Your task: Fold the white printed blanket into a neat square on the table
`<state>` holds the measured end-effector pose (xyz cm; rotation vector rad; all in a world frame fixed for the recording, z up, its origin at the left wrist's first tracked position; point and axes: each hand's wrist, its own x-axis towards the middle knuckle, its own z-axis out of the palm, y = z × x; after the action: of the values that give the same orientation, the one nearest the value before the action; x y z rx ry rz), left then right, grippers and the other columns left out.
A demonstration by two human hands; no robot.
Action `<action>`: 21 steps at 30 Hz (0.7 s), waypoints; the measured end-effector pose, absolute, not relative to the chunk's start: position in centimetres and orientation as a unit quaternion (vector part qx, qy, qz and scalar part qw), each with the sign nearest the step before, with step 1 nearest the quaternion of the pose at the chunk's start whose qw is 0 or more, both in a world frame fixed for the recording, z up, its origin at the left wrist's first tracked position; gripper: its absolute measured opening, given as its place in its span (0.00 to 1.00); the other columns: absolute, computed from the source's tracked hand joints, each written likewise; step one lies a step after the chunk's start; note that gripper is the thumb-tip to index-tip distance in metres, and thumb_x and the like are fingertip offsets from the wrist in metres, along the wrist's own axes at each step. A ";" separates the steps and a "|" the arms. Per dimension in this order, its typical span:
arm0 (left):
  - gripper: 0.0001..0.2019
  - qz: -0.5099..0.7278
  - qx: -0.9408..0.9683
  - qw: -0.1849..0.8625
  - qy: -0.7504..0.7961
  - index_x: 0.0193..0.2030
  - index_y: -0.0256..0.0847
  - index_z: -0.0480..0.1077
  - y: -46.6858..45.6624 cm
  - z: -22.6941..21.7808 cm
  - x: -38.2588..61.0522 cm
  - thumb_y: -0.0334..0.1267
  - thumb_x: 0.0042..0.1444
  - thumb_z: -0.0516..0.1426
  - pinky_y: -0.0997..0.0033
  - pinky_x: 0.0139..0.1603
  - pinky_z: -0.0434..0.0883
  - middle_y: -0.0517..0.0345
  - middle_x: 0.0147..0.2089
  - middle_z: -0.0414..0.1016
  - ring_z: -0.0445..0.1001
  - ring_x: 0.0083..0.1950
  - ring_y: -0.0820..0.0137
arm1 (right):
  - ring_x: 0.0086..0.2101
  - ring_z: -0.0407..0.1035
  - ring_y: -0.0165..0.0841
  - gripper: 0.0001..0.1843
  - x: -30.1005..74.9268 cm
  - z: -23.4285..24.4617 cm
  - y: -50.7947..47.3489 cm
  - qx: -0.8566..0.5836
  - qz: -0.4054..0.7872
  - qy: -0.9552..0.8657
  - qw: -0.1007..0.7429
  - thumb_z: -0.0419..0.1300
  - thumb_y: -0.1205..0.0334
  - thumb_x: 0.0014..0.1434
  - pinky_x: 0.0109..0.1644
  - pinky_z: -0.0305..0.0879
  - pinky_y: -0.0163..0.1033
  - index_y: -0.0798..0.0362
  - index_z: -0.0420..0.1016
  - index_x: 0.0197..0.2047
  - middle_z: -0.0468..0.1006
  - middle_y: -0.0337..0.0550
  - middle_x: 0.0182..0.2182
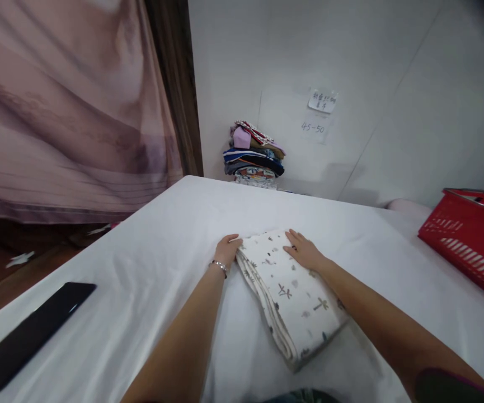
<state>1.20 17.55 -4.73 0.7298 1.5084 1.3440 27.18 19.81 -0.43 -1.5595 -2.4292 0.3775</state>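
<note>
A thick folded white cloth (296, 291), printed with small palm trees and other little motifs, lies at a slant in front of me. Its layered folded edges face left. My left hand (227, 249), with a bracelet at the wrist, holds the cloth's far left corner; some of its fingertips are hidden at the edge. Across the top, near the far right edge, my right hand (304, 250) rests flat with its fingers spread and a ring on one finger.
A white-covered table (161, 268) bears the cloth. A black flat object (32, 336) lies at the left, and a red basket (468, 240) stands at the right. Beyond the far edge rises a stack of folded clothes (254, 157). A pink curtain (69, 106) hangs left; paper notes (319, 115) are on the wall.
</note>
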 end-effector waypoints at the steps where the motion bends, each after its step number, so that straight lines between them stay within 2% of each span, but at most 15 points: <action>1: 0.21 0.555 0.300 0.471 0.617 0.43 0.37 0.71 17.6 -4.8 1.2 0.39 0.39 0.63 0.74 0.25 0.62 0.59 0.25 0.70 0.66 0.23 0.74 | 0.63 0.40 0.42 0.33 27.7 -0.7 20.2 -0.543 0.152 -0.819 0.108 0.48 0.47 0.58 0.64 0.42 0.50 0.52 0.53 0.63 0.49 0.47 0.64; 4: 0.20 0.564 0.301 0.466 0.612 0.42 0.37 0.72 17.7 -5.0 1.2 0.39 0.38 0.63 0.73 0.27 0.63 0.58 0.27 0.72 0.68 0.26 0.73 | 0.62 0.46 0.37 0.31 28.0 -0.9 21.2 -0.553 0.199 -0.789 0.180 0.46 0.47 0.59 0.63 0.46 0.44 0.50 0.55 0.63 0.51 0.44 0.64; 6: 0.20 0.564 0.298 0.473 0.608 0.42 0.38 0.72 17.6 -4.9 1.2 0.38 0.38 0.63 0.73 0.28 0.64 0.58 0.27 0.73 0.68 0.26 0.72 | 0.59 0.54 0.36 0.25 27.6 -0.6 22.1 -0.562 0.196 -0.767 0.242 0.47 0.54 0.59 0.61 0.52 0.42 0.49 0.63 0.59 0.59 0.43 0.60; 8: 0.21 0.564 0.296 0.481 0.602 0.42 0.37 0.71 17.5 -4.6 1.2 0.38 0.38 0.63 0.74 0.28 0.64 0.58 0.27 0.73 0.69 0.27 0.72 | 0.54 0.62 0.36 0.20 27.4 -0.2 23.0 -0.574 0.185 -0.752 0.266 0.48 0.60 0.57 0.58 0.56 0.42 0.50 0.71 0.51 0.69 0.43 0.54; 10: 0.21 0.564 0.292 0.493 0.595 0.43 0.37 0.71 17.4 -4.4 1.2 0.38 0.38 0.63 0.75 0.27 0.63 0.58 0.27 0.73 0.69 0.26 0.73 | 0.50 0.66 0.37 0.17 27.3 0.0 24.0 -0.583 0.177 -0.748 0.264 0.49 0.64 0.56 0.56 0.59 0.43 0.51 0.75 0.45 0.74 0.45 0.48; 15: 0.21 0.568 0.279 0.521 0.572 0.43 0.37 0.71 17.3 -4.0 1.2 0.37 0.38 0.63 0.77 0.23 0.61 0.57 0.29 0.74 0.67 0.25 0.75 | 0.46 0.68 0.35 0.14 27.4 0.0 25.8 -0.555 0.178 -0.780 0.229 0.53 0.68 0.52 0.54 0.60 0.41 0.52 0.76 0.40 0.76 0.44 0.44; 18: 0.21 0.574 0.271 0.527 0.565 0.42 0.38 0.70 17.3 -4.2 1.2 0.36 0.38 0.63 0.77 0.24 0.62 0.57 0.30 0.74 0.68 0.25 0.75 | 0.44 0.69 0.35 0.16 27.6 0.2 26.5 -0.544 0.187 -0.792 0.207 0.54 0.68 0.51 0.52 0.61 0.41 0.54 0.75 0.44 0.76 0.46 0.44; 21: 0.20 0.576 0.269 0.529 0.561 0.41 0.38 0.71 17.4 -4.3 1.2 0.36 0.37 0.64 0.75 0.26 0.64 0.57 0.31 0.74 0.69 0.26 0.74 | 0.43 0.69 0.33 0.18 27.6 0.5 27.0 -0.532 0.204 -0.799 0.190 0.54 0.68 0.52 0.51 0.62 0.38 0.53 0.73 0.46 0.76 0.43 0.44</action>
<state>1.25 17.41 -4.26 0.6421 1.3406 1.3760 27.63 26.98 0.47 -1.4954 -2.2458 0.5737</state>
